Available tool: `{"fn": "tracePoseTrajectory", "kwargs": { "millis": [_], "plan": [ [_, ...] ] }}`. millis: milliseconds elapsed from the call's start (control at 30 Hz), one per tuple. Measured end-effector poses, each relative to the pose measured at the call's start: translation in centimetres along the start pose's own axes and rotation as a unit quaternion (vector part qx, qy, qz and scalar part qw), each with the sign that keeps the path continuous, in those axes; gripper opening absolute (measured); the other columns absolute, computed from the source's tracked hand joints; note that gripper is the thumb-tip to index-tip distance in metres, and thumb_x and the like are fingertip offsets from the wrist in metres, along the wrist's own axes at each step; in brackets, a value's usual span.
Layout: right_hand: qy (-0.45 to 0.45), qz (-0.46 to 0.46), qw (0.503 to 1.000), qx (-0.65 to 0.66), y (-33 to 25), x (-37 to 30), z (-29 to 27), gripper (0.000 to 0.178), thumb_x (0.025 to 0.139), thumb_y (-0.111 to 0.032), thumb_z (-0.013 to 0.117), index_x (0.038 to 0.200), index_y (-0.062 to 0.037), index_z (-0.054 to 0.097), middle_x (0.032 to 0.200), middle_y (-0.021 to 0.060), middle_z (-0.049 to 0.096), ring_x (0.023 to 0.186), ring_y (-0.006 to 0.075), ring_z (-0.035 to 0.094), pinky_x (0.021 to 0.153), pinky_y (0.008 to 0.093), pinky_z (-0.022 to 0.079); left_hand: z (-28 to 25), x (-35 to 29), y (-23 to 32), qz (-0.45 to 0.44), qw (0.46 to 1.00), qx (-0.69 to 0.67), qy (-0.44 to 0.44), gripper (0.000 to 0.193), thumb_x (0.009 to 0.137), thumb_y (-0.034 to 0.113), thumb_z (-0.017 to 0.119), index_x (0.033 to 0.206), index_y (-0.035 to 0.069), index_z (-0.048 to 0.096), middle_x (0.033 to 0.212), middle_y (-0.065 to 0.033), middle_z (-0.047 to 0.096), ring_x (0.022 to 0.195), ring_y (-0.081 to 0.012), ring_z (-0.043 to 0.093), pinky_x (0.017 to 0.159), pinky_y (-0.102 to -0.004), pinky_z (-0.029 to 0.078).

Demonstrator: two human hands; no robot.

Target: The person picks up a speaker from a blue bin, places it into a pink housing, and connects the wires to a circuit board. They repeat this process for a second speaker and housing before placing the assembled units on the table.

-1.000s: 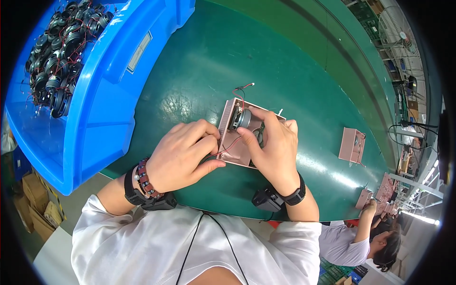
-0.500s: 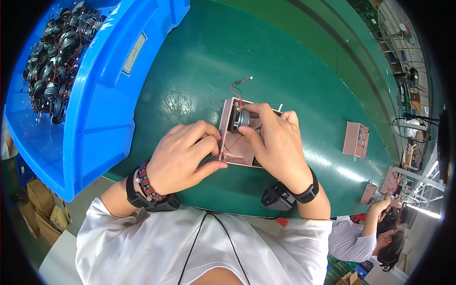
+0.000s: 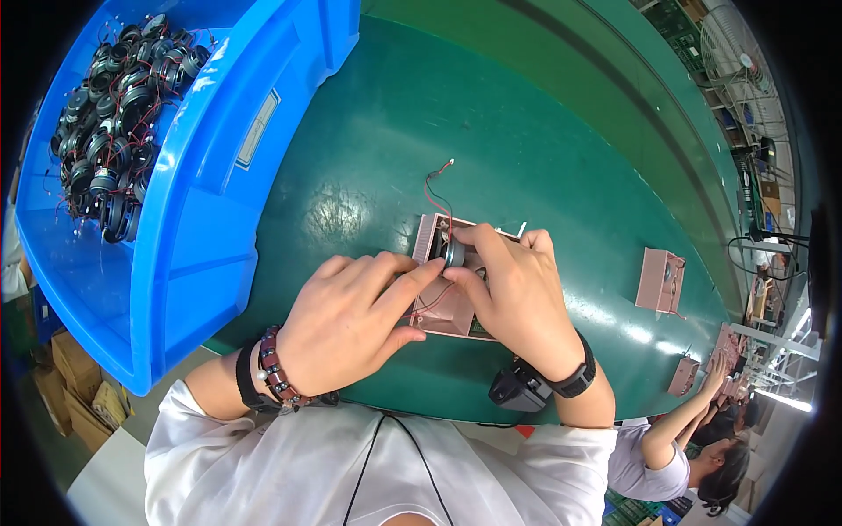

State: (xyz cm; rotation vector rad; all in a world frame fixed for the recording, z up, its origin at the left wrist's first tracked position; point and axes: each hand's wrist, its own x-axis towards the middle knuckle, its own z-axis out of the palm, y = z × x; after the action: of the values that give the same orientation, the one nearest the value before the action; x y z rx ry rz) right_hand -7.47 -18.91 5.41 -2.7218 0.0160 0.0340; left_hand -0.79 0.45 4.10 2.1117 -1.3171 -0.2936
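Note:
A pink open box [image 3: 445,317] lies on the green table in front of me. Inside, near its left wall, stands a round dark speaker [image 3: 454,254], tilted on edge. My right hand [image 3: 519,285] pinches the speaker between thumb and fingers, reaching over the box's right side. From the left, my left hand [image 3: 346,307] comes over the box wall, its index fingertip at the speaker and its thumb apart, by the near left corner. A red and black wire with a white plug [image 3: 451,162] runs out past the far wall; other red wires lie inside the box.
A large blue bin [image 3: 197,202] full of speakers [image 3: 110,131] stands at the left. Another pink box [image 3: 660,279] sits to the right, with a smaller-looking one [image 3: 684,375] farther along. A co-worker [image 3: 667,460] works at the lower right.
My left index finger has stretched from the box's left wall in to the speaker. The speaker stands more on edge in my right hand. The whole view has shifted slightly.

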Motion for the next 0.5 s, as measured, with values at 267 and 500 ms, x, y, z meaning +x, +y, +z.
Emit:
{"fn": "tracePoseTrajectory", "kwargs": {
  "millis": [267,500],
  "plan": [
    [0.002,-0.01,1.0,0.008,-0.1,0.0,-0.3,0.027,0.082,-0.016,0.067,0.104,-0.0056,0.055,0.075,0.0063,0.067,0.063,0.0237,0.058,0.071,0.0337,0.032,-0.2,0.4,-0.3,-0.004,0.999,0.011,-0.038,0.067,0.068,0.031,0.074,0.127,0.01,0.052,0.107,-0.0048,0.058,0.088,-0.022,0.058,0.075,-0.0359,0.041],
    [-0.023,-0.012,0.999,-0.023,0.0,0.5,-0.4,0.026,0.081,-0.016,0.067,0.103,-0.0052,0.057,0.074,0.0079,0.066,0.059,0.0247,0.057,0.072,0.0345,0.033,-0.5,1.0,-1.0,0.006,1.0,0.006,-0.026,0.066,0.067,0.034,0.075,0.125,0.011,0.054,0.104,-0.0032,0.059,0.087,-0.0214,0.059,0.078,-0.0363,0.041]
  ]
}}
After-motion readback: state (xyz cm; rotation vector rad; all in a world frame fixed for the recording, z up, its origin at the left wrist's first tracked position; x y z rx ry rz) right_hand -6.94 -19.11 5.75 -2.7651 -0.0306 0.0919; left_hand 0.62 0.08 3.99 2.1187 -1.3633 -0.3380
